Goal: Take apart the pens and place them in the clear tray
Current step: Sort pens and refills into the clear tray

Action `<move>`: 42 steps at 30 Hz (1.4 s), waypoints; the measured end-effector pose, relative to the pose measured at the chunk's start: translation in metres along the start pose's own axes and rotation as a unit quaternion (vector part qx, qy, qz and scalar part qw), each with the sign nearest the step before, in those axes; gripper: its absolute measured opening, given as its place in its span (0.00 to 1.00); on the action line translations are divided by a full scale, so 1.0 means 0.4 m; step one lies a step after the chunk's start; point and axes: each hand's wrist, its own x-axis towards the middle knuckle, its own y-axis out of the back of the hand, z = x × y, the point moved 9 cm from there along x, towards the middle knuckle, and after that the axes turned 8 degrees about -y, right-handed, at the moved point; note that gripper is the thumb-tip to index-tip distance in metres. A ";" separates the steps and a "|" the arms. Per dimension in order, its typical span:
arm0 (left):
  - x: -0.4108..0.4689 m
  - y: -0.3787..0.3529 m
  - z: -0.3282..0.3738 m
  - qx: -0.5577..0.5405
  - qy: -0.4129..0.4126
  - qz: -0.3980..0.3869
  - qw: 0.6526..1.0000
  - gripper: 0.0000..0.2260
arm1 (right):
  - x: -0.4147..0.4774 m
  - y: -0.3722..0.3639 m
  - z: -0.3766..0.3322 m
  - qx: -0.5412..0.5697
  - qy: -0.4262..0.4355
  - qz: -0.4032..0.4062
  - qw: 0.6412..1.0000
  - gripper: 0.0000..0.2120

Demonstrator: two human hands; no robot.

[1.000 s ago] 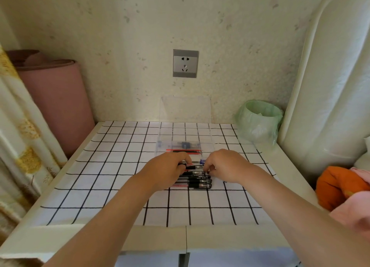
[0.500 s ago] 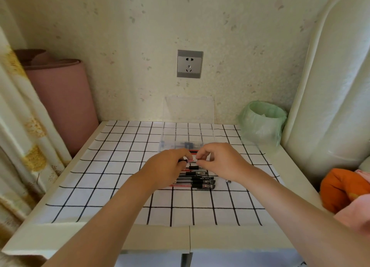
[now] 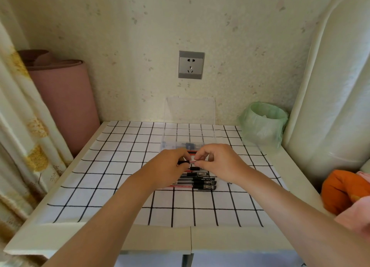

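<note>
2 hands pinch 1 pen (image 3: 189, 162) over the pile (image 3: 198, 180): your left hand (image 3: 170, 166) grips the black end, right hand (image 3: 217, 162) the tip end, likely to pull apart. Clear tray (image 3: 170, 144) sits just behind, so drops stay short.

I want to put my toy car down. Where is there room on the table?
Left of the hands, the grid cloth is bare out to the curtain. The near strip below the pens is bare too. The middle is crowded: hands, pens, tray.

Two bare forearms, no sleeves, left hand (image 3: 167, 166), right hand (image 3: 218, 162), no rings or watch
</note>
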 end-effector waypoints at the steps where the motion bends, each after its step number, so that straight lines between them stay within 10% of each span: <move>1: 0.000 0.001 0.000 -0.004 0.001 0.001 1.000 0.08 | 0.001 0.000 0.002 0.000 -0.001 0.000 1.000 0.03; 42: 0.005 0.003 0.009 0.062 -0.041 -0.005 0.997 0.09 | -0.007 -0.042 0.024 0.004 -0.067 -0.079 0.995 0.10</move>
